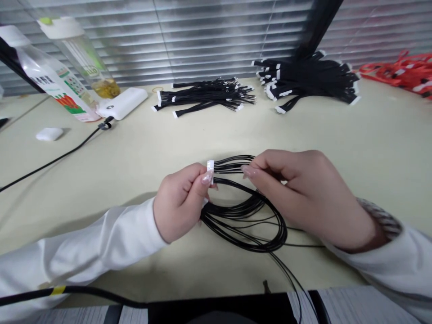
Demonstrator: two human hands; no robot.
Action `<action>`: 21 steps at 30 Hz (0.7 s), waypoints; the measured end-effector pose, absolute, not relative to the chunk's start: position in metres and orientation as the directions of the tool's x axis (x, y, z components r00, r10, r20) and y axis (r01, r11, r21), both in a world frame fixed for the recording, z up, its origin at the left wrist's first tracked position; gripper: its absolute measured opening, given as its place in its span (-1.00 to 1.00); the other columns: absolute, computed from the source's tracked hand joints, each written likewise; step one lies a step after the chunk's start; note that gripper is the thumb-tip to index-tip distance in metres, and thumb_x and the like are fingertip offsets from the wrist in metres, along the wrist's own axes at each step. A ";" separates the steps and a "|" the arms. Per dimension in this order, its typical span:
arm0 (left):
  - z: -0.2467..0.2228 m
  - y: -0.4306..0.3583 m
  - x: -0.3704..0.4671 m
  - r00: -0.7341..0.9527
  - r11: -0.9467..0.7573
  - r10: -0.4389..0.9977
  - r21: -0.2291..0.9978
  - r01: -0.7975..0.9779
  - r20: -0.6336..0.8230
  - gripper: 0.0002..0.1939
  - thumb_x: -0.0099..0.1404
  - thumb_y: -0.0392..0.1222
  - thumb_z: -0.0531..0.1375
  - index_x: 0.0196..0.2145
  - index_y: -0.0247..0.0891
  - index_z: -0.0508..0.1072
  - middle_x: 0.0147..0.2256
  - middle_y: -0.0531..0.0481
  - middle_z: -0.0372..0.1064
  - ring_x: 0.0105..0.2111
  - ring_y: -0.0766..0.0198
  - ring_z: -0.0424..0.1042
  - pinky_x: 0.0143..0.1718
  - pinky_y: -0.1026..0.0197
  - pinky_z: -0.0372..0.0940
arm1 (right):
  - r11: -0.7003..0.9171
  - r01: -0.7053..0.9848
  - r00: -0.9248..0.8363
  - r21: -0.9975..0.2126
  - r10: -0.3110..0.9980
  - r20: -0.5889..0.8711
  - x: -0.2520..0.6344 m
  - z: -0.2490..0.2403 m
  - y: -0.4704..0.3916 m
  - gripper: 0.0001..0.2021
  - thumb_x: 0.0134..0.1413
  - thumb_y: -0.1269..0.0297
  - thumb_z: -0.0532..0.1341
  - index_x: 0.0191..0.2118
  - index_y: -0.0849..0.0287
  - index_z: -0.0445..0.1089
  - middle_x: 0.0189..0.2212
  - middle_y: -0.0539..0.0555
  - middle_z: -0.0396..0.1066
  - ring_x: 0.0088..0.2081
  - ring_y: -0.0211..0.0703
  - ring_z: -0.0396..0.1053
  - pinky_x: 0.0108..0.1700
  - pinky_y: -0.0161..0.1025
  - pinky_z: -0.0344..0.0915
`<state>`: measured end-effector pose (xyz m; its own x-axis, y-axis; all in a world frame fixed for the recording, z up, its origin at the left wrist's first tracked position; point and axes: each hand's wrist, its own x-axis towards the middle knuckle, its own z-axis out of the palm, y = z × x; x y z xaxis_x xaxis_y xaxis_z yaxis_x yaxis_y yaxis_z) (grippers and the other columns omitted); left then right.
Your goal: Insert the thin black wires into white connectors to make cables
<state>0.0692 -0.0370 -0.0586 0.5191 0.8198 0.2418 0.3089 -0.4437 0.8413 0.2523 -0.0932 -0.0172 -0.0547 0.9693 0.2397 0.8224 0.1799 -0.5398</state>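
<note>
A white connector [210, 166] with several thin black wires [232, 164] running to the right from it is pinched in my left hand [184, 198], thumb on top. My right hand [297, 193] is closed, thumb and index finger pinched on those wires a short way right of the connector. Looped black wires [246, 245] hang from my left hand and curve below and between both hands, with loose strands trailing to the table's front edge. The fingers under the connector are partly hidden.
Bundles of black cables with white connectors [205, 96] and a larger black pile [310, 78] lie at the back, with red cables [401, 74] at right. Bottles [64, 83], a white power bank [124, 103] with a cord, and a small white case [49, 133] are at left.
</note>
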 end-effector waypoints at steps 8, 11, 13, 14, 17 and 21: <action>-0.057 -0.039 0.068 0.537 -0.507 0.798 0.786 0.354 0.274 -0.72 0.32 -0.19 -0.02 -0.54 -0.25 0.28 -0.67 0.07 0.28 -0.65 0.41 0.31 -0.71 0.42 0.13 | 0.191 0.797 -0.103 -0.573 0.978 0.182 0.248 -0.020 -0.094 -0.71 0.17 0.27 0.04 -0.57 0.15 0.22 -0.69 -0.10 0.15 -0.62 -0.38 0.08 -0.54 -0.36 0.04; -0.058 -0.039 0.067 0.576 -0.514 0.776 0.787 0.340 0.258 -0.71 0.32 -0.18 -0.03 -0.54 -0.26 0.26 -0.67 0.09 0.27 -0.74 0.47 0.24 -0.75 0.44 0.10 | 0.244 0.779 -0.159 -0.578 0.968 0.194 0.248 -0.022 -0.091 -0.77 0.17 0.33 0.04 -0.52 0.15 0.24 -0.66 -0.11 0.19 -0.60 -0.40 0.09 -0.51 -0.38 0.05; -0.059 -0.039 0.067 0.583 -0.471 0.783 0.819 0.329 0.216 -0.71 0.33 -0.15 -0.03 -0.52 -0.26 0.27 -0.67 0.11 0.27 -0.80 0.49 0.20 -0.80 0.45 0.09 | 0.263 0.776 -0.180 -0.573 0.963 0.198 0.251 -0.024 -0.088 -0.80 0.16 0.35 0.05 -0.49 0.15 0.27 -0.63 -0.11 0.23 -0.59 -0.40 0.13 -0.49 -0.40 0.06; -0.059 -0.039 0.068 0.572 -0.431 0.798 0.842 0.324 0.189 -0.71 0.33 -0.13 -0.03 -0.50 -0.26 0.29 -0.67 0.11 0.26 -0.82 0.49 0.19 -0.82 0.45 0.08 | 0.263 0.781 -0.178 -0.567 0.963 0.202 0.253 -0.025 -0.086 -0.81 0.15 0.35 0.06 -0.47 0.14 0.29 -0.63 -0.11 0.25 -0.58 -0.40 0.14 -0.49 -0.40 0.07; -0.061 -0.037 0.072 0.493 -0.288 0.863 0.910 0.297 0.112 -0.68 0.32 -0.06 -0.03 -0.48 -0.26 0.32 -0.67 0.12 0.25 -0.86 0.48 0.16 -0.89 0.43 0.05 | 0.263 0.826 -0.142 -0.499 0.953 0.268 0.263 -0.029 -0.080 -0.89 0.11 0.30 0.13 -0.42 0.13 0.32 -0.61 -0.11 0.28 -0.58 -0.38 0.18 -0.46 -0.39 0.10; -0.061 -0.032 0.075 0.367 -0.181 0.926 0.954 0.238 0.084 -0.68 0.31 -0.05 0.00 -0.51 -0.25 0.30 -0.71 0.17 0.17 -0.89 0.48 0.12 -0.93 0.43 0.03 | 0.341 0.896 -0.212 -0.285 0.891 0.401 0.268 -0.027 -0.081 -0.82 0.00 0.22 0.23 -0.30 0.18 0.29 -0.44 0.00 0.33 -0.46 -0.29 0.25 -0.39 -0.33 0.15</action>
<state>0.0748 -0.0320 -0.0614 0.3673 0.9263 0.0839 0.2381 -0.1809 0.9542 0.2675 -0.0809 -0.0274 -0.2118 0.8911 0.4014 0.8956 0.3414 -0.2853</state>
